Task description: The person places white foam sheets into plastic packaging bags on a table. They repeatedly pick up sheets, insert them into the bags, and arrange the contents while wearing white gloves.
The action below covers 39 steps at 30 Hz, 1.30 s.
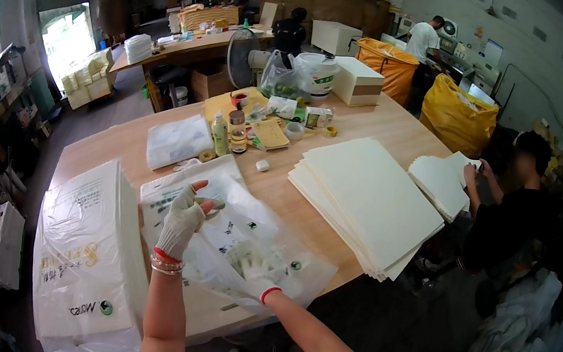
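Observation:
My left hand, in a white knit glove with bare fingertips, is raised over the plastic sheeting. It is closed on a small grey object whose kind I cannot make out. My right hand, also gloved, lies with fingers spread on a clear printed plastic bag. The film looks hazy around its fingertips, and I cannot tell whether they are under it. Beneath and beyond lie white printed sheets or bags. To the left rises a plastic-wrapped stack of printed cream bags.
Large cream boards are stacked on the right of the table. Farther back are bottles, tape rolls, folded plastic and a white bucket. A seated person handles smaller boards at the right edge.

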Available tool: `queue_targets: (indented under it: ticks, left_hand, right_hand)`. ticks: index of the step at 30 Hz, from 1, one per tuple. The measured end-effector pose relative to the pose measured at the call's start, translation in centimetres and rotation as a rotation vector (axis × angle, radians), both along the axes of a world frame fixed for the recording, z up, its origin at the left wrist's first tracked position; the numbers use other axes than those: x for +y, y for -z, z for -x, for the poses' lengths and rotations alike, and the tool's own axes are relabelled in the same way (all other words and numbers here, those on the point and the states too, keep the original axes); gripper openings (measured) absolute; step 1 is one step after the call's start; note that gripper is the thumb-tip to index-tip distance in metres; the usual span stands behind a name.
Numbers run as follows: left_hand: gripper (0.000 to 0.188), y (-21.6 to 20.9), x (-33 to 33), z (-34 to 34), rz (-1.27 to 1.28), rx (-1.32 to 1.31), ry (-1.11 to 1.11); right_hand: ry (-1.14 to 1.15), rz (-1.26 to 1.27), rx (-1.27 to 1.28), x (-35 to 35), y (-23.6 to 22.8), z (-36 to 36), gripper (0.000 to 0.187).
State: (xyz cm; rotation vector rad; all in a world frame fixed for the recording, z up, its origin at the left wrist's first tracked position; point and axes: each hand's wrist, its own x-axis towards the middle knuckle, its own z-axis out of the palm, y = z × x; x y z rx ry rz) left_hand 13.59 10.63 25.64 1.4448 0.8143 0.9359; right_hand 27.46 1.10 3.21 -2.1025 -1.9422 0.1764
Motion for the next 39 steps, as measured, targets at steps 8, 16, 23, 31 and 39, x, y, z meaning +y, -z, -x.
queue_targets:
  ticks: [8, 16, 23, 31, 39]
  left_hand:
    - [0.062, 2.0, -4.2, -0.9, -0.970, 0.677, -0.437]
    - [0.035, -0.2, -12.3, -3.4, -1.029, 0.517, -0.386]
    - [0.018, 3.8, -17.4, -10.7, -0.637, 0.421, 0.291]
    - [0.041, 14.3, -16.8, -20.8, 1.080, -0.406, 0.583]
    - [0.034, 7.5, -12.5, -11.0, 0.472, 0.295, 0.586]
  right_hand:
    - [-0.371, -0.341, 0.287, -12.4, -4.9, -19.0, 0.043]
    - [0.344, 0.235, 0.191, -15.6, -9.0, -35.8, 0.111]
    - [0.267, 0.106, 0.282, -14.6, -8.5, -38.8, 0.080]
    - [-0.189, -0.385, 0.139, -17.5, -13.1, -23.7, 0.013]
    - [0.616, -0.268, 1.340, -28.2, 0.1, -30.3, 0.034]
